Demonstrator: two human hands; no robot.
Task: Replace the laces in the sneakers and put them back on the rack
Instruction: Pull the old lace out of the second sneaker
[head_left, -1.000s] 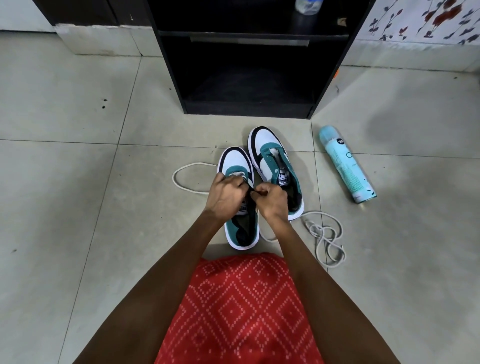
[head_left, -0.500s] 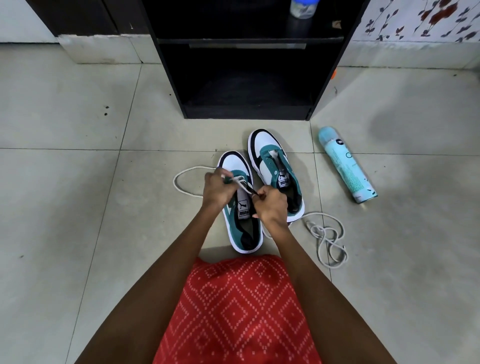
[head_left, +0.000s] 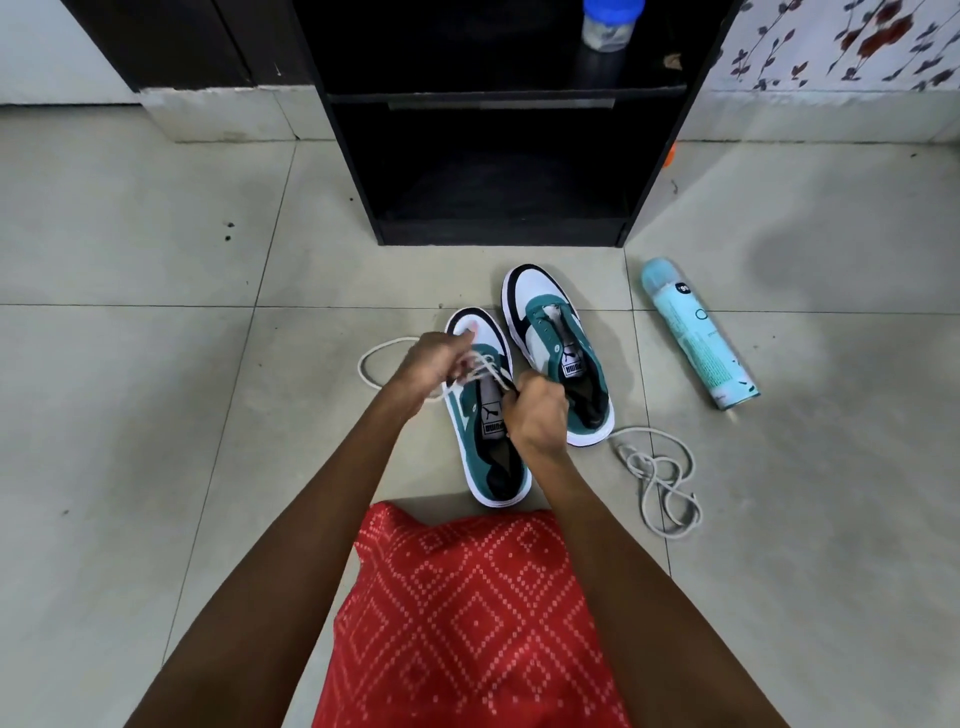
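Note:
Two teal, white and black sneakers stand on the floor tiles before the black rack. The near left sneaker has a white lace partly threaded through its front eyelets. My left hand pinches that lace above the toe and holds it taut. My right hand grips the right side of this sneaker at the eyelets; whether it also pinches a lace end is hidden. The right sneaker has no lace. A second white lace lies tangled on the floor to the right.
A light-blue spray can lies on the floor right of the sneakers. A small jar with a blue lid stands on the rack's upper shelf. My red patterned clothing fills the near foreground.
My left hand has lifted up and left, drawing the lace out through the left sneaker's eyelets. My right hand stays at the sneaker's side.

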